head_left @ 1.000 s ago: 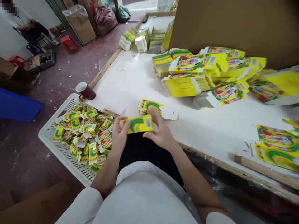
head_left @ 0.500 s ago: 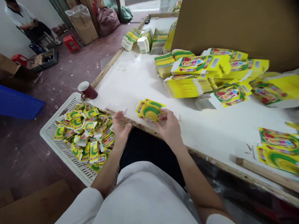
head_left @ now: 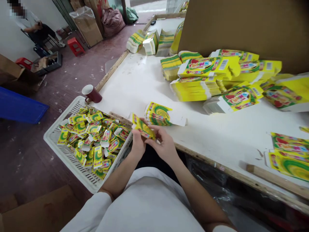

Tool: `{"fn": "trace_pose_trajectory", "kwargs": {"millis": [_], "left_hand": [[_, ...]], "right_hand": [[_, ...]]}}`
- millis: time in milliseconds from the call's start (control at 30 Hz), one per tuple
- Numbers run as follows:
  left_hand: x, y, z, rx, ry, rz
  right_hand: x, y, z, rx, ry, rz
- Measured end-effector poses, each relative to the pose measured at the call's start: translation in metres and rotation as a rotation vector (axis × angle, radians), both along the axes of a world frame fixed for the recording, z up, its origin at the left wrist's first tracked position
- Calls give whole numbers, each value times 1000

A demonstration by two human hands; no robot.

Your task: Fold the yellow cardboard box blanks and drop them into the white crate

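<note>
Between my two hands, just over the table's front edge, is a small yellow and green printed carton (head_left: 142,127). My left hand (head_left: 138,141) grips its left end, with the thumb in front and the fingers partly hidden behind. The fingertips of my right hand (head_left: 163,140) pinch its right end. Beyond them on the white table (head_left: 123,87) lies a small stack of flat cartons (head_left: 159,112) with white flaps sticking out to the right. To the left of my hands stands a white plastic basket (head_left: 56,153), heaped with small printed cartons (head_left: 98,156).
A maroon mug (head_left: 93,94) stands at the table's left corner, by the basket. Bundles of yellow cartons (head_left: 193,88) pile up before a large cardboard sheet (head_left: 241,29). A wooden strip (head_left: 275,180) lies front right. A person (head_left: 36,29) sits far left near a red stool (head_left: 75,46).
My right hand has lifted a carton off the stack and brought it left toward me. My left hand has come from over the basket edge and taken hold of its other end.
</note>
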State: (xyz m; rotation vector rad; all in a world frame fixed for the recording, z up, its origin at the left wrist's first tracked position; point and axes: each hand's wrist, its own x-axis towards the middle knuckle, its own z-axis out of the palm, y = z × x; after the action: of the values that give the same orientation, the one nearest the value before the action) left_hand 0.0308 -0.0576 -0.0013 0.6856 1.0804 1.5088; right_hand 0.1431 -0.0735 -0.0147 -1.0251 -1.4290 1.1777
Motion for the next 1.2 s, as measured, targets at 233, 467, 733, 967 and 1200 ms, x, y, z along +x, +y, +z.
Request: {"fn": "trace_pose_trajectory", "kwargs": {"millis": [233,467,733,967,1200], "left_hand": [[-24,0,-22,102,227,14],[-73,6,31,276,778,-416],[-41,-5,18,212,1081,-484],[-34,-16,3,486,1096,-536],[-40,-5,-4,386,1007,-605]], "right_hand": [[25,13,2,241,-126,-159],[45,15,8,740,-638,-244],[30,7,4,249,-125,-250],[17,13,-8,-369,357,334],[21,5,-10,6,-56,211]]}}
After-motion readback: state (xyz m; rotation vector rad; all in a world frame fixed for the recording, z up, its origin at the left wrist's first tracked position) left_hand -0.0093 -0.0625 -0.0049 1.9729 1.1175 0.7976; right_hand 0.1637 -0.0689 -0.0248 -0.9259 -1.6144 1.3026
